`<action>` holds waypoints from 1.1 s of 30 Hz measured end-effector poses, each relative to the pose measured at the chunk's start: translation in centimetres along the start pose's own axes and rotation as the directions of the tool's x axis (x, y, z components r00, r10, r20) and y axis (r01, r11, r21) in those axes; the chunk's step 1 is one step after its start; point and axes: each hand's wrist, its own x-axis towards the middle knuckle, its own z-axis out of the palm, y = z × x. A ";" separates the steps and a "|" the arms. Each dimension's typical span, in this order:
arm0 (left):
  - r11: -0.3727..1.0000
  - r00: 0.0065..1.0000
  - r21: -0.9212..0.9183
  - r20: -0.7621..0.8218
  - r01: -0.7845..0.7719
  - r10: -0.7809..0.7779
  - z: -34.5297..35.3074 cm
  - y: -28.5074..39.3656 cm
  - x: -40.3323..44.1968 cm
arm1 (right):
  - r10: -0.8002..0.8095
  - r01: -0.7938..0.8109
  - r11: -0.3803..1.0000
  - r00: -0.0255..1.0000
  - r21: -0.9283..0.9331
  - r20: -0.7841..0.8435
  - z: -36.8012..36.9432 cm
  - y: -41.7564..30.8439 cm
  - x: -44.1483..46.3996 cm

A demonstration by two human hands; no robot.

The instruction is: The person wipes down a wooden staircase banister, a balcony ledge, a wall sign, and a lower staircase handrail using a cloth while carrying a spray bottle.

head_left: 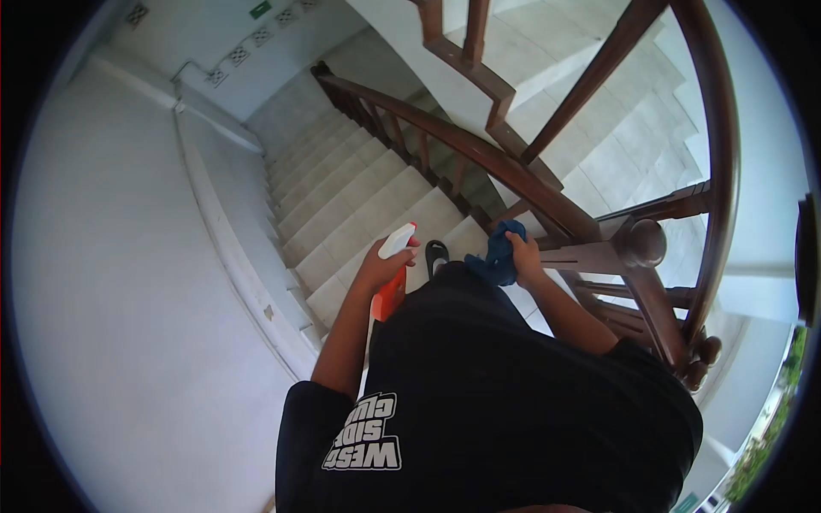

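My left hand (pixel 382 267) is wrapped round the neck of a spray bottle (pixel 389 297) with an orange-red body and a white trigger head. The bottle is held upright in front of my left side, its red nozzle tip pointing away from me. A crumpled dark blue cloth (pixel 498 256) hangs from my right hand (pixel 526 255), whose fingers are closed on it. This hand is close to the brown wooden handrail (pixel 479 145), apart from it as far as I can see. Below, one foot in a dark sandal (pixel 437 254) stands at the top of the stairs.
Pale tiled stairs (pixel 368 184) lead down ahead, between a white wall (pixel 111 256) on the left and the wooden railing. A rounded newel post (pixel 640 245) stands at my right. Another tiled flight (pixel 607 128) rises beyond it, with its own curved handrail (pixel 725 145).
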 end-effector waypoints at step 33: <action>0.959 0.954 0.280 0.296 -0.042 -0.044 -22.2 -11.0 36.2 | -0.871 -0.516 0.063 0.390 -0.854 -0.300 2.9 -0.5 19.4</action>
